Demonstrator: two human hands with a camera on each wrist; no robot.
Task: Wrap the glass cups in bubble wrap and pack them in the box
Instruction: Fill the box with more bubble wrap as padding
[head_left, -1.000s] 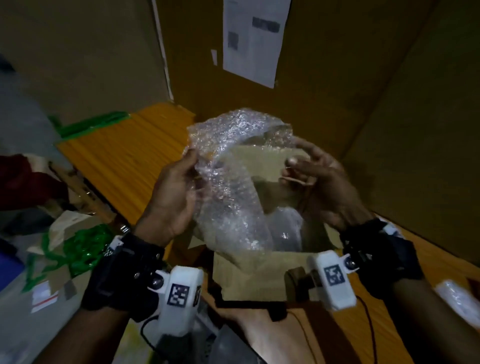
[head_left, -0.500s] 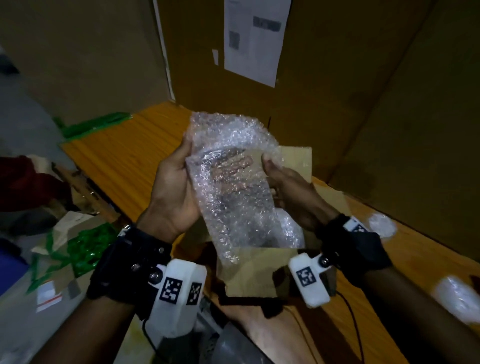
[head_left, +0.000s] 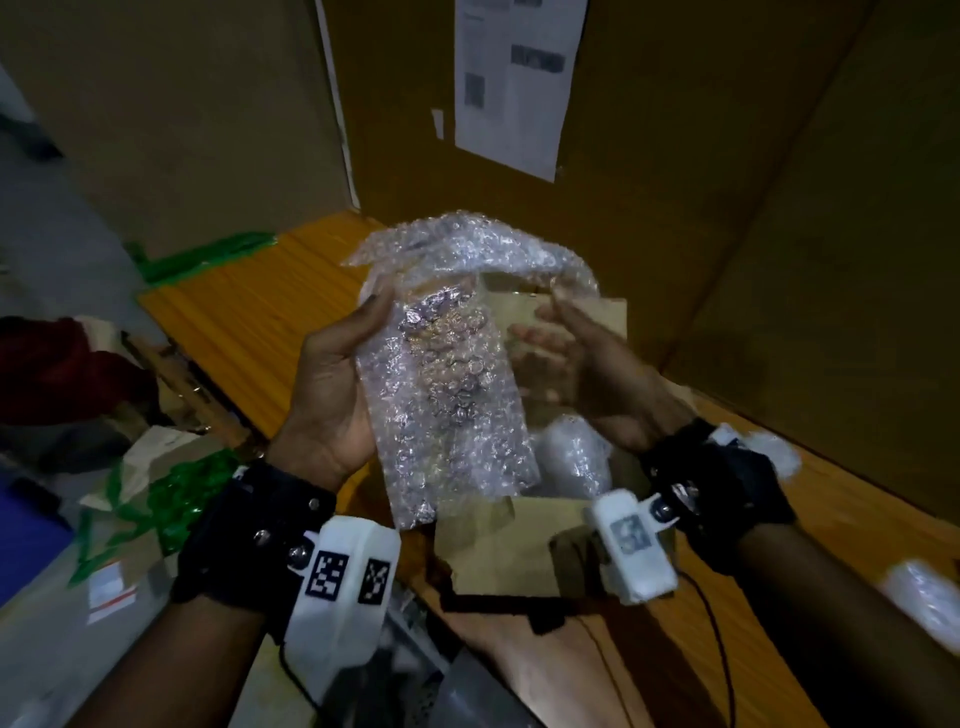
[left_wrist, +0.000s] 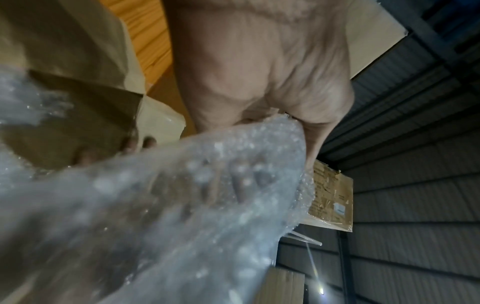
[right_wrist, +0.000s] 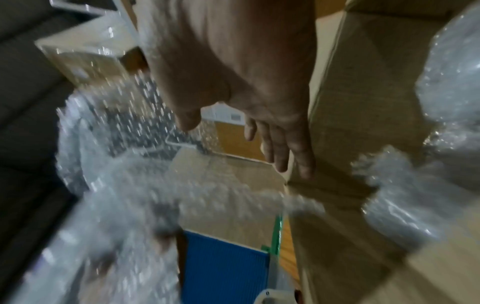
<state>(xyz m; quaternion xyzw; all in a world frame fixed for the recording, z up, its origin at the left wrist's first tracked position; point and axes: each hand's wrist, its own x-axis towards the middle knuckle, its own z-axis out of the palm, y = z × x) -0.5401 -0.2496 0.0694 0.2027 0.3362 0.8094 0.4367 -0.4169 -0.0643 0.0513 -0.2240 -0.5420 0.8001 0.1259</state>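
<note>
A sheet of bubble wrap (head_left: 452, 384) hangs upright over the open cardboard box (head_left: 498, 551). My left hand (head_left: 332, 384) grips its left side, thumb in front and fingers (left_wrist: 241, 185) showing through from behind. The wrap's top edge flops over to the right. My right hand (head_left: 582, 358) is just right of the wrap with straight fingers (right_wrist: 283, 148) and holds nothing. I cannot tell whether a glass cup is inside the wrap (left_wrist: 182, 205). One wrapped bundle (head_left: 576, 457) lies in the box.
The box stands on an orange wooden table (head_left: 234, 322). Tall cardboard panels (head_left: 675, 208) close off the back and right. Two wrapped bundles (head_left: 924, 597) (head_left: 774, 452) lie on the table at right. Green plastic (head_left: 182, 493) and scraps lie at left.
My right hand came to the wrap's right edge, held it half a second ago, and has since let go and opened. The wrap's top has flopped to the right.
</note>
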